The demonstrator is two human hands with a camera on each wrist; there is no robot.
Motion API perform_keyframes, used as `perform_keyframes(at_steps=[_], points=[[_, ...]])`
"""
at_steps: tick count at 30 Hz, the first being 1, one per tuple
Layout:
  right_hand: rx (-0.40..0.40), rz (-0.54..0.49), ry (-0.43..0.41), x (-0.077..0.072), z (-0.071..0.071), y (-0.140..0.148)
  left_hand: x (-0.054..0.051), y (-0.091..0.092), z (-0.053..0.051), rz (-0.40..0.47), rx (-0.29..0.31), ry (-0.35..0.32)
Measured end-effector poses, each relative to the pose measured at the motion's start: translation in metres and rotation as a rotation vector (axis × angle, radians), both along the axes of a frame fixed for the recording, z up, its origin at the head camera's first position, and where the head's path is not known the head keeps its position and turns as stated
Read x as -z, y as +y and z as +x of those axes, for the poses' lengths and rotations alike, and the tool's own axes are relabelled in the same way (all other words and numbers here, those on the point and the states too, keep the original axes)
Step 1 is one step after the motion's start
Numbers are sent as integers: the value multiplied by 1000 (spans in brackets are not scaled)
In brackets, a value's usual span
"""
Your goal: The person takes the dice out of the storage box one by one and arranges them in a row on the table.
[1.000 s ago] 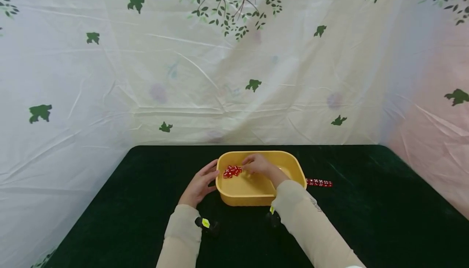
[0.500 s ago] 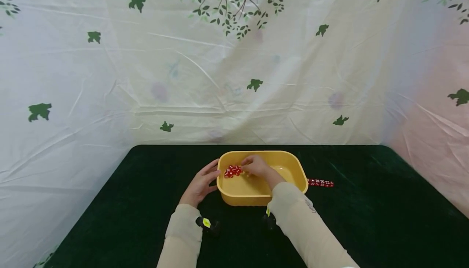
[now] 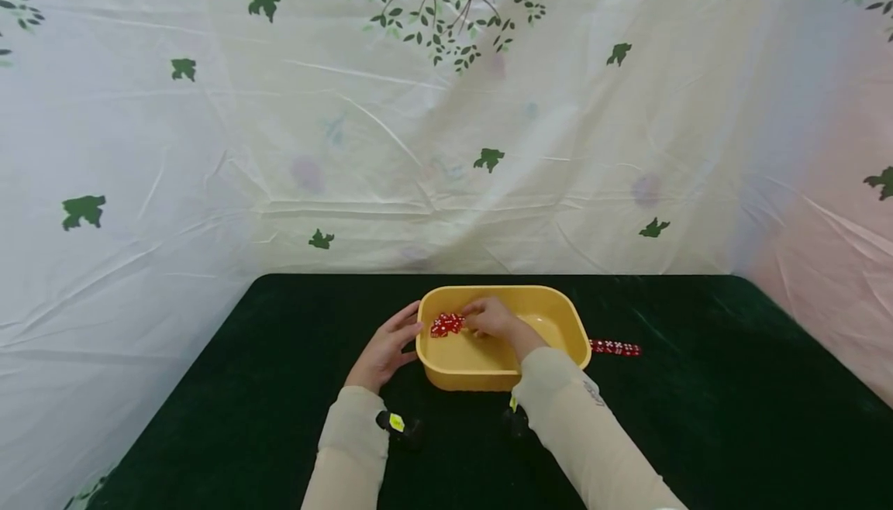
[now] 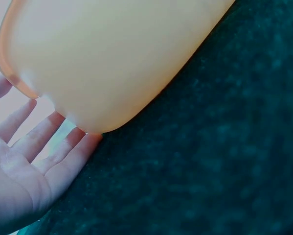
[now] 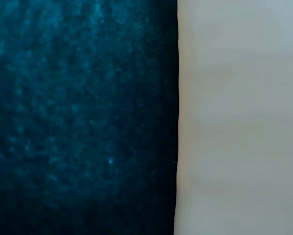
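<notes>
A yellow plastic basin [image 3: 469, 380] stands on the dark table in the head view. Several red dice [image 3: 446, 325] with white pips lie bunched inside it at the left. My left hand [image 3: 380, 349] touches the basin's left side with spread fingers; the left wrist view shows those fingertips [image 4: 85, 142] against its outer wall. My right hand [image 3: 494, 318] reaches down into the basin, its bent fingers at the right edge of the dice. Whether a die is between them is too small to see. The right wrist view shows only dark cloth and a pale surface.
A row of red dice [image 3: 615, 348] lies on the table just right of the basin, its left end meeting the basin's outline. Dark green cloth [image 3: 718, 409] covers the table. A pale printed sheet [image 3: 391, 223] hangs behind and at both sides.
The whole scene shifts slightly right in the head view. My right forearm has swung a little left relative to the basin, while the right fingers stay at the dice. The left hand keeps its place.
</notes>
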State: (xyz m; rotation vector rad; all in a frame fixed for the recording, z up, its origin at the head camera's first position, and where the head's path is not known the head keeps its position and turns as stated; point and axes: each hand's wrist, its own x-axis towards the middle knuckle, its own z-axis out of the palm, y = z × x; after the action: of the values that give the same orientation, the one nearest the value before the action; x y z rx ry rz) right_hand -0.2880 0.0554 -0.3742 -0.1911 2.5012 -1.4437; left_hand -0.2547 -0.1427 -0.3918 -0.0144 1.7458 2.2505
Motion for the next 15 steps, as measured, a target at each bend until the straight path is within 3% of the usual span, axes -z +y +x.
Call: perform_keyframes(at_steps=[5, 6, 9, 12, 13, 15], points=[[-26, 40, -5, 6, -8, 1, 1, -1, 0, -1, 0, 15], [-59, 29, 25, 16, -16, 4, 1, -1, 0, -2, -1, 12], [-66, 64, 36, 21, -19, 5, 1, -1, 0, -7, -2, 4], [-53, 87, 37, 18, -16, 4, 0, 0, 0, -21, -1, -3], [-26, 114, 19, 9, -8, 0, 0, 0, 1, -23, 1, -2], [-29, 126, 46, 6, -3, -1, 1, 0, 1, -24, 6, 0]])
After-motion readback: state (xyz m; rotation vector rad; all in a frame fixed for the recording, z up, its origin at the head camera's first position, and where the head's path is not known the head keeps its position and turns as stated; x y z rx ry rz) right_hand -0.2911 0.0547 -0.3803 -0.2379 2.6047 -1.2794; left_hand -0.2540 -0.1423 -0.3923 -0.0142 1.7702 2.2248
